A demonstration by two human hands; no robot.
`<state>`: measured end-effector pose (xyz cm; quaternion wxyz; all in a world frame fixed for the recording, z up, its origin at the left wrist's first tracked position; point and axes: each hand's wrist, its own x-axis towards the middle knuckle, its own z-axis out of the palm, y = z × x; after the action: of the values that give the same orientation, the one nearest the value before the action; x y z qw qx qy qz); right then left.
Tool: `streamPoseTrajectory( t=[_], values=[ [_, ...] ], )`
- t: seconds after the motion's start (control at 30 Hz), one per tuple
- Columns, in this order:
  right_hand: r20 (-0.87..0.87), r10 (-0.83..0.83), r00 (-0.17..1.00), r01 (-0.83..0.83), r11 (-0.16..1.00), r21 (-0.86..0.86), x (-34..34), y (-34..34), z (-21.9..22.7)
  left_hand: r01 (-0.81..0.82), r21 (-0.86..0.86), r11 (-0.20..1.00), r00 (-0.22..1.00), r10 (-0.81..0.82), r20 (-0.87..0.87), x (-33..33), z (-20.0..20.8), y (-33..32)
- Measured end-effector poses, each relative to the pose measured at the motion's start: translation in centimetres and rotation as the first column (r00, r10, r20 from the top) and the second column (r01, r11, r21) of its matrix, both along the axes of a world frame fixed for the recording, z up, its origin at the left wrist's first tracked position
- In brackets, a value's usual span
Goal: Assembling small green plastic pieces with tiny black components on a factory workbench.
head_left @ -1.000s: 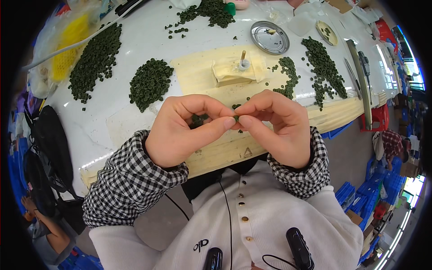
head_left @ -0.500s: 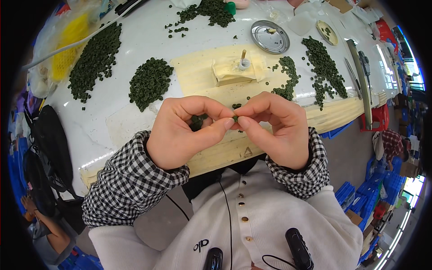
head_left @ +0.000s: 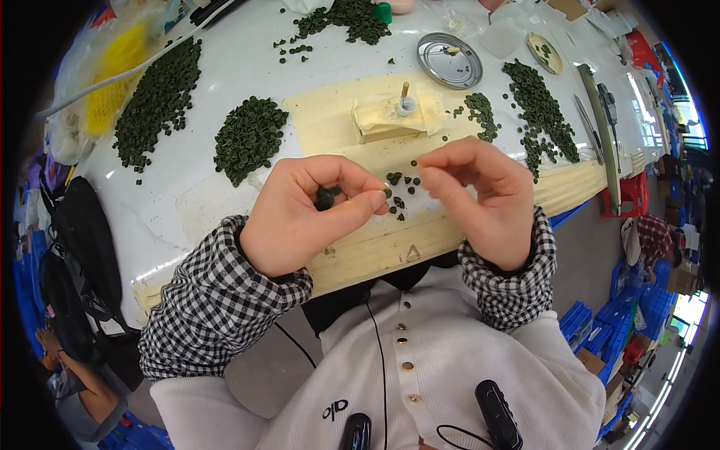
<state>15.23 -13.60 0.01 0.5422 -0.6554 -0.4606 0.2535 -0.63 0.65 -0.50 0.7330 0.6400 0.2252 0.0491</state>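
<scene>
My left hand (head_left: 304, 214) pinches a small dark green round piece (head_left: 388, 193) between thumb and index finger. More green pieces (head_left: 328, 197) show in the curl of its other fingers. To the right of it, my right hand (head_left: 484, 199) has thumb and index tip bent toward each other but slightly apart, with nothing visible between them. Several loose green pieces (head_left: 399, 202) lie on the table between the hands. Beyond the hands stands a tape-covered block (head_left: 390, 124) with a small white cup (head_left: 406, 107) and a thin stick in it.
Heaps of green cap-like pieces lie at left (head_left: 250, 139), far left (head_left: 159, 101), far middle (head_left: 360, 22) and right (head_left: 540, 109). A round metal lid (head_left: 450, 60) rests behind the block. Tweezers (head_left: 589, 127) lie near the right edge. A person's arm (head_left: 86, 386) shows at lower left.
My hands, which met at the fingertips, have parted. The right hand has moved right and slightly away from me. The left hand has barely moved and keeps its pinch.
</scene>
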Motion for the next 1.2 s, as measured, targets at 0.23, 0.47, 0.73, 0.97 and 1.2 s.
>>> streamPoseTrajectory(
  t=[0.23, 0.47, 0.73, 0.97, 1.2],
  values=[
    [0.627, -0.016, 0.779, 0.065, 0.996, -0.056, 2.2, -0.3, -0.6, 0.05, 0.178, 0.983, 0.994, -0.032, -0.102, 0.1, 0.2, 0.7],
    [0.728, -0.021, 0.686, 0.064, 0.997, -0.031, 1.1, 0.9, -1.2, -0.081, -0.422, 0.903, 0.994, 0.103, 0.029, 0.1, -0.4, 1.2],
    [0.841, -0.023, 0.541, 0.105, 0.994, -0.04, 0.3, 1.4, -1.1, -0.076, -0.514, 0.855, 0.983, 0.151, 0.106, 0.3, -0.8, 0.8],
    [0.96, 0.112, 0.257, -0.009, 0.994, -0.113, 0.9, 1.2, -0.2, -0.017, -0.504, 0.864, 0.992, 0.079, 0.101, 0.0, -0.6, 1.2],
    [0.968, 0.187, 0.168, -0.058, 0.982, -0.179, 1.3, 1.4, 0.1, -0.116, -0.56, 0.82, 0.989, 0.145, 0.007, 0.4, 0.5, 0.6]
  ],
)
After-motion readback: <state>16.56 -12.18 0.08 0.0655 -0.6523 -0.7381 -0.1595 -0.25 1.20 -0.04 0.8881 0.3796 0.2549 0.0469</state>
